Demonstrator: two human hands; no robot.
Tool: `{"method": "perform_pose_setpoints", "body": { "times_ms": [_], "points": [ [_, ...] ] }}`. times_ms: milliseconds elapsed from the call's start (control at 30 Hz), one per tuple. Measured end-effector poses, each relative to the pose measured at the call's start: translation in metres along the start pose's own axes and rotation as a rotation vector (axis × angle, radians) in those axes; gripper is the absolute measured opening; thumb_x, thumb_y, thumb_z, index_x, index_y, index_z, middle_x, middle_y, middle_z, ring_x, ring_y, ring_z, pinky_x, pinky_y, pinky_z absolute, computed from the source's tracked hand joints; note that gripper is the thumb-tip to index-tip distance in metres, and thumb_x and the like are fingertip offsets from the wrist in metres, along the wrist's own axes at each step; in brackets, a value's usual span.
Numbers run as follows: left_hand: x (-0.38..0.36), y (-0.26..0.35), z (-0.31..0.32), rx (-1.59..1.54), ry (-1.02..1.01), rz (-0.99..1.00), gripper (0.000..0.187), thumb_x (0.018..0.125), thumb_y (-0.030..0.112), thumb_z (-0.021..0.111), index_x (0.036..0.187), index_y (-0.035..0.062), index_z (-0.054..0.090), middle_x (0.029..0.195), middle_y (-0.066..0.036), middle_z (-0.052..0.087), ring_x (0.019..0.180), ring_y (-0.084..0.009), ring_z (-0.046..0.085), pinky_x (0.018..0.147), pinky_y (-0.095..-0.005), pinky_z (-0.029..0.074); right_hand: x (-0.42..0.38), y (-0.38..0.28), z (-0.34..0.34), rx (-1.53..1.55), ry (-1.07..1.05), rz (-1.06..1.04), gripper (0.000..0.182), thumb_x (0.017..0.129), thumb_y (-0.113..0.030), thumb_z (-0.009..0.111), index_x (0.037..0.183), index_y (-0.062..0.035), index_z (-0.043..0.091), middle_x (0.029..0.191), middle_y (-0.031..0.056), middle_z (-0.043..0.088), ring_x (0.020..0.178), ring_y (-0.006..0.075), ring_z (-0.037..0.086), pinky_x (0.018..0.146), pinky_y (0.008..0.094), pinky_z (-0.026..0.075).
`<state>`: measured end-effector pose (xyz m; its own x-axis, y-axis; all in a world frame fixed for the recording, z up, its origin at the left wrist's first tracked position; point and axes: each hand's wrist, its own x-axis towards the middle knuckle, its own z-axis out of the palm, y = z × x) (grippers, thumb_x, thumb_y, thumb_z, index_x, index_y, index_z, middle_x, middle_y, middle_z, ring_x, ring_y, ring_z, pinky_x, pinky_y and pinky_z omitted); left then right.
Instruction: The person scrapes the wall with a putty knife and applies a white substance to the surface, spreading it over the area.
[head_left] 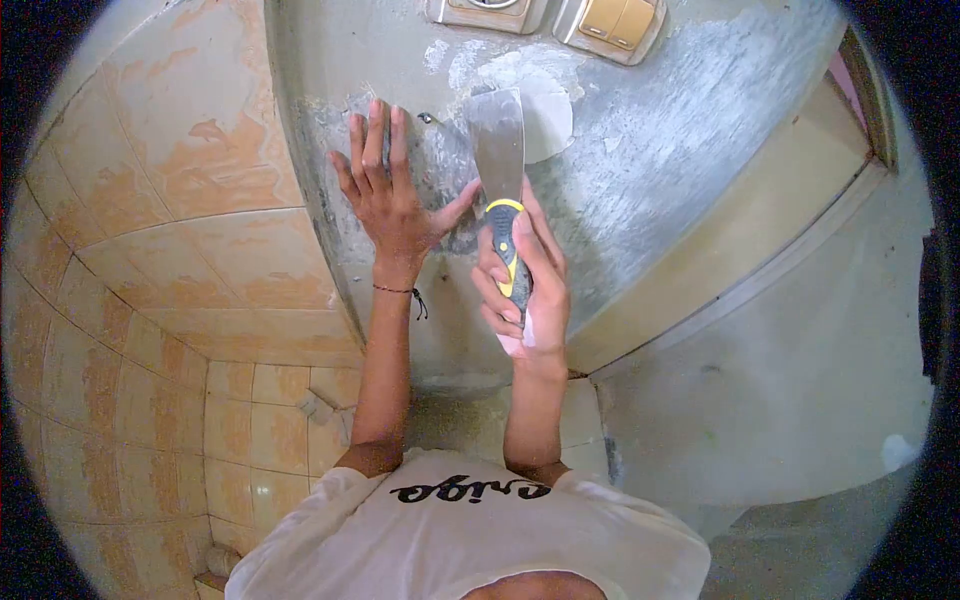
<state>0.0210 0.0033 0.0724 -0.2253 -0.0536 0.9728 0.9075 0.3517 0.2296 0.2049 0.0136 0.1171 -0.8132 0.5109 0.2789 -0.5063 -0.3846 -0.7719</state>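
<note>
My left hand [388, 195] lies against the grey wall [660, 150] with its fingers spread, holding nothing. A dark cord bracelet is round that wrist. My right hand [535, 275] is wrapped round the black and yellow handle of a putty knife [498, 145]. The knife's wide metal blade points up the wall and overlaps the left part of a smooth white patch [547, 118]. Whether the blade touches the wall I cannot tell. Just right of my left hand's fingertips is a small dark spot [426, 118] on the wall.
A socket [485, 12] and a double switch [612, 22] sit on the wall above the blade. Orange patterned tiles [180, 150] cover the left side. A wooden frame [868, 100] stands at the upper right. Small grey objects [318, 405] lie at the lower left.
</note>
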Motion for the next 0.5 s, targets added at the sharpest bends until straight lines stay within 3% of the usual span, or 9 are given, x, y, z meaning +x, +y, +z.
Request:
{"method": "perform_pose_setpoints", "body": {
  "times_ms": [500],
  "points": [
    [-0.0008, 0.0013, 0.0008, -0.001, -0.006, 0.004, 0.108, 0.071, 0.068, 0.075, 0.154, 0.0102, 0.038, 0.157, -0.011, 0.039, 0.149, -0.0311, 0.03, 0.124, -0.0527, 0.009, -0.003, 0.004, 0.0025, -0.015, 0.027, -0.024, 0.053, 0.108, -0.028, 0.045, 0.158, -0.0177, 0.031, 0.07, 0.0013, 0.043, 0.039, 0.0038, 0.031, 0.029, 0.0185, 0.021]
  ]
}}
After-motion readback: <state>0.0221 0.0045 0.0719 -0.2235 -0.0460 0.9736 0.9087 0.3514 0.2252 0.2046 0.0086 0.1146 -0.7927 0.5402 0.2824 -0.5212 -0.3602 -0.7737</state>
